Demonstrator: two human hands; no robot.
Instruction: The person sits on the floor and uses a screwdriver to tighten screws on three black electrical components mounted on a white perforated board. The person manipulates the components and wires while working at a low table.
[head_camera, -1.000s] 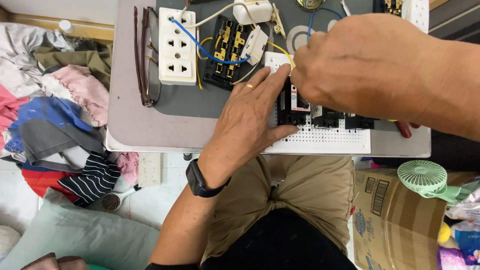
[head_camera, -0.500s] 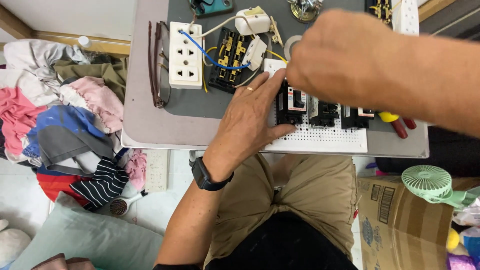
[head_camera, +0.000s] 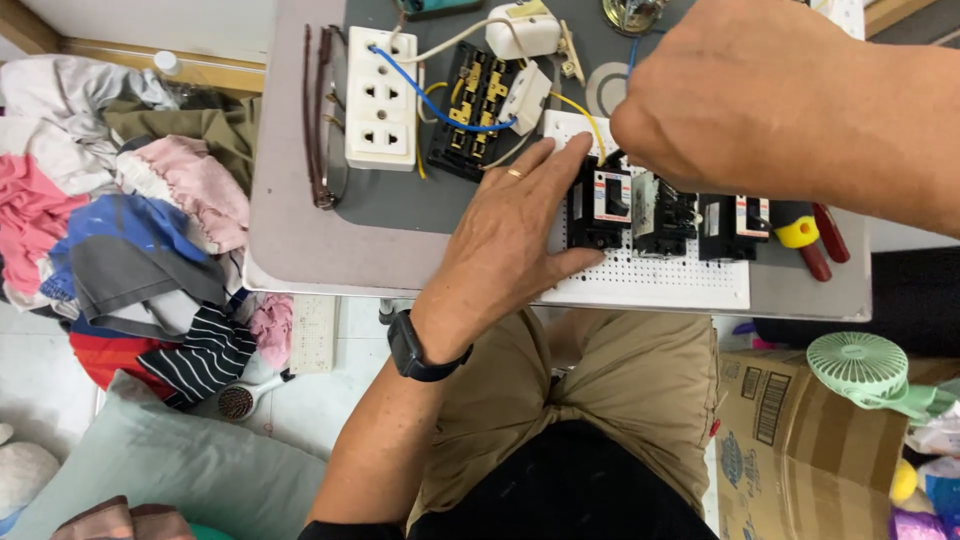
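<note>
A white perforated board (head_camera: 660, 282) lies on the grey table (head_camera: 300, 240) with three black circuit breakers on it. My left hand (head_camera: 510, 235), with a ring and a black wristwatch, lies flat with fingers spread and touches the left side of the leftmost breaker (head_camera: 598, 203). My right hand (head_camera: 760, 95) hovers close to the camera above the breakers, fingers curled at the top of the leftmost one. What the fingers pinch is hidden. The middle breaker (head_camera: 662, 212) and right breaker (head_camera: 735, 226) stand untouched.
A white socket strip (head_camera: 381, 98), an open black terminal block (head_camera: 470, 110) with blue and yellow wires, eyeglasses (head_camera: 322, 120) and red-handled pliers (head_camera: 825, 240) lie on the table. Clothes (head_camera: 130, 230) are heaped at left. A cardboard box (head_camera: 800, 440) and green fan (head_camera: 862, 368) stand at right.
The view has shifted slightly, so the table sits lower in frame. My left hand stays on the leftmost breaker. My right hand stays above the breakers.
</note>
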